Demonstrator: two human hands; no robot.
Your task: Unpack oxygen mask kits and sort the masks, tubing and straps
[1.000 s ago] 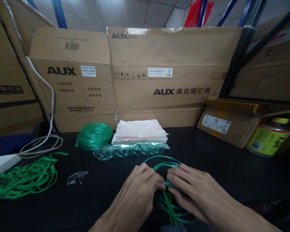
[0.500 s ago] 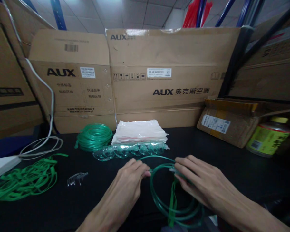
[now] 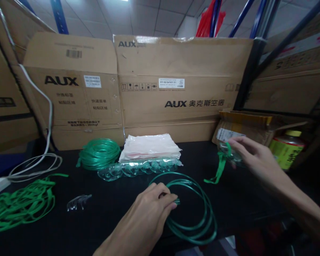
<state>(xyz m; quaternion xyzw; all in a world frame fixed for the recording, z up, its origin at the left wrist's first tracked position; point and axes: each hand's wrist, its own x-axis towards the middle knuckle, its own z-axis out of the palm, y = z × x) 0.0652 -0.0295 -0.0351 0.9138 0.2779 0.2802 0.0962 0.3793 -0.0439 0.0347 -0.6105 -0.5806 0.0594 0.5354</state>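
My left hand (image 3: 149, 215) is closed on a loose coil of green tubing (image 3: 200, 217) that lies on the black table (image 3: 109, 220) near its front edge. Off to the right, my right hand (image 3: 252, 158) is raised above the table and pinches a clear mask (image 3: 230, 156) with a green strap (image 3: 218, 170) hanging from it. The mask is apart from the tubing coil.
A row of clear masks (image 3: 138, 168) lies before a stack of white bags (image 3: 149, 146). A tight green tubing coil (image 3: 98, 153), a heap of green straps (image 3: 18, 204) and small clear pieces (image 3: 78, 202) lie left. Cardboard boxes (image 3: 176, 85) wall the back; a jar (image 3: 286, 149) stands right.
My right hand has moved from the coil up and to the right, carrying the mask and its strap. My left hand stayed on the tubing, which now lies in a wider loop.
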